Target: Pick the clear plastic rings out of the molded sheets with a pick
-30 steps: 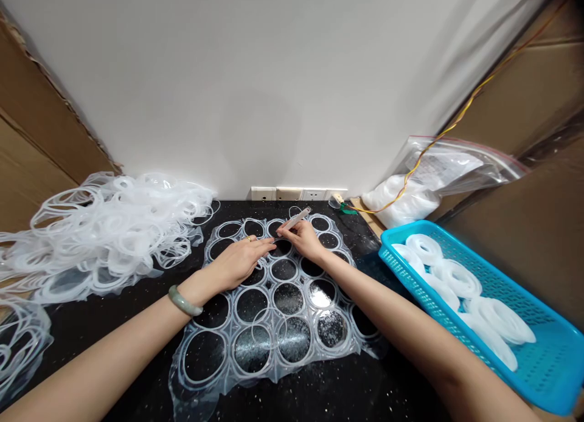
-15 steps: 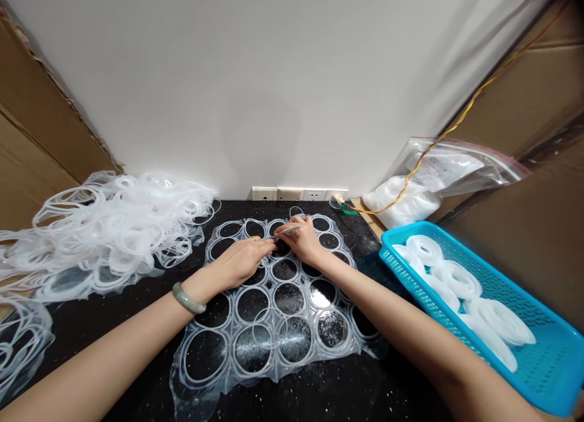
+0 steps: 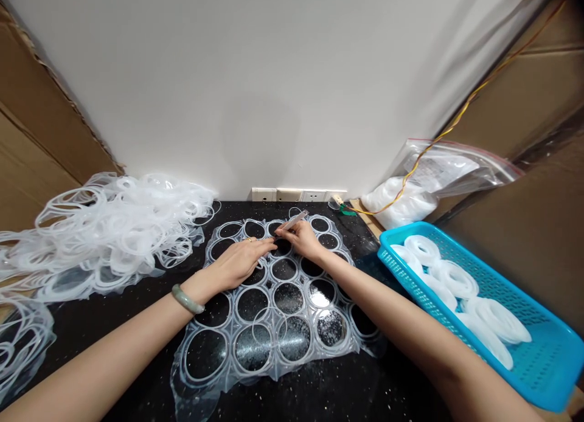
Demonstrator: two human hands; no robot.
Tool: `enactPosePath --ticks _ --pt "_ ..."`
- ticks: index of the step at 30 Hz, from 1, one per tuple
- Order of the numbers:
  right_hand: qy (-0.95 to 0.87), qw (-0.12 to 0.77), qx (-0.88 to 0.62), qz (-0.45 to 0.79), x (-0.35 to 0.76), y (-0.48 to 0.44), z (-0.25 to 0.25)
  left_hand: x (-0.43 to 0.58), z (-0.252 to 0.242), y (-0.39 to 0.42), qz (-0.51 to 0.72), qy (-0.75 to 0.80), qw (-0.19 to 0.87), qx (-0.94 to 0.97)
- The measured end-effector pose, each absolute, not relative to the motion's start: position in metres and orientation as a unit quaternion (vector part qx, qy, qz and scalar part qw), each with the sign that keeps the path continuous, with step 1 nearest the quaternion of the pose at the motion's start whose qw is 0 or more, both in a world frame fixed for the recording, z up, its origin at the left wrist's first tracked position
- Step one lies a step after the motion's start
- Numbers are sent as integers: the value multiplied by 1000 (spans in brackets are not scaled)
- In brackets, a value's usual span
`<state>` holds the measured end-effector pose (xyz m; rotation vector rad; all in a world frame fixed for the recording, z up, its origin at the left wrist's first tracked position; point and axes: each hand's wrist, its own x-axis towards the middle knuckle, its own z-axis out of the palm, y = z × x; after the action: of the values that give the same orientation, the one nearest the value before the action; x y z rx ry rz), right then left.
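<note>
A translucent sheet (image 3: 272, 373) with rows of large round holes, each edged by a raised ring, lies flat on the black speckled worktop. My left hand (image 3: 239, 261), a green bangle on its wrist, rests on the upper part of the sheet with its fingers stretched to the right. Just beyond those fingertips, my right hand (image 3: 305, 238) is closed round a slim clear stick-like tool (image 3: 297, 220). The tool's upper end points up and right; its lower end is hidden by the fingers. A thin loose ring (image 3: 254, 331) lies across the sheet's nearer holes.
On the left, a heap of cut translucent sheets (image 3: 118, 227) spreads over the worktop. At right stands a blue basket (image 3: 538, 373) holding several stacks of white rings (image 3: 456, 279). Behind it are a plastic bag (image 3: 401, 200) and a yellow wire (image 3: 413, 166). Sockets (image 3: 289, 194) line the wall.
My right hand has turned, so the tool in it now stands more steeply, pointing up and right. My left hand stays in place on the sheet.
</note>
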<state>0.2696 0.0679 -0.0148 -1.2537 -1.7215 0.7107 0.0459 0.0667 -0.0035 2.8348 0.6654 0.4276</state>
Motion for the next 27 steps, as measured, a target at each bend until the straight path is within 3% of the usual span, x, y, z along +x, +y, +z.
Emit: enactPosePath --ticks 4,11,27 --pt "-726 416 -487 251 270 65 -12 50 2 68 146 219 113 958" --pt "-821 301 -484 29 271 63 -10 50 7 62 142 224 131 955" --pt "-765 264 -556 -191 307 112 45 33 1 60 156 229 174 945"
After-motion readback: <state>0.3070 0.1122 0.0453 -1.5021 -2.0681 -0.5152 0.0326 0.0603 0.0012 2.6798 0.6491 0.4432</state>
